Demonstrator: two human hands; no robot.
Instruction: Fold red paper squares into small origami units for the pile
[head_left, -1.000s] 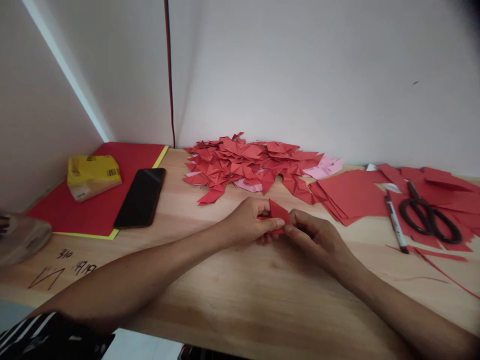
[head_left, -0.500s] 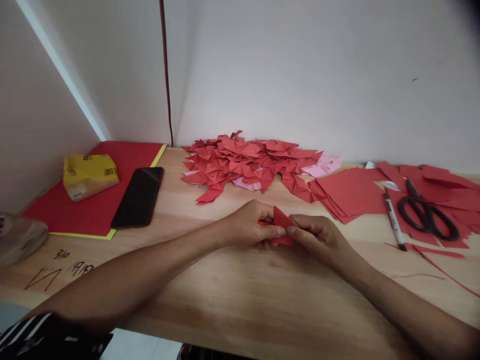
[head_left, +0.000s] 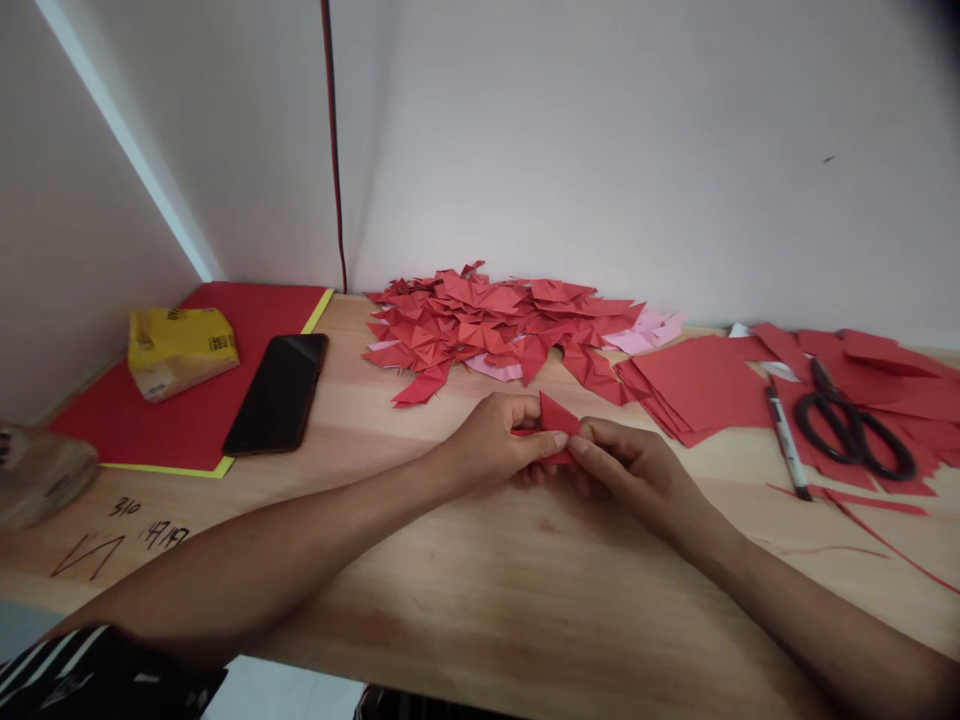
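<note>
My left hand (head_left: pixel 491 445) and my right hand (head_left: pixel 630 470) meet over the middle of the wooden table (head_left: pixel 465 590). Both pinch one small folded piece of red paper (head_left: pixel 556 418), held just above the tabletop with a triangular flap standing up between the thumbs. Behind them lies a heap of folded red paper pieces (head_left: pixel 487 325) with a few pink ones. A stack of flat red paper squares (head_left: pixel 697 385) lies to the right of the heap.
A black phone (head_left: pixel 279 392) and a yellow packet (head_left: pixel 180 350) rest on a red sheet (head_left: pixel 187 410) at the left. A marker pen (head_left: pixel 784 440), black scissors (head_left: pixel 851 425) and red paper offcuts lie at the right. A white wall runs close behind.
The folded red piece has shifted slightly between my fingers and its flap stands a little differently. Both hands have stayed in nearly the same spot.
</note>
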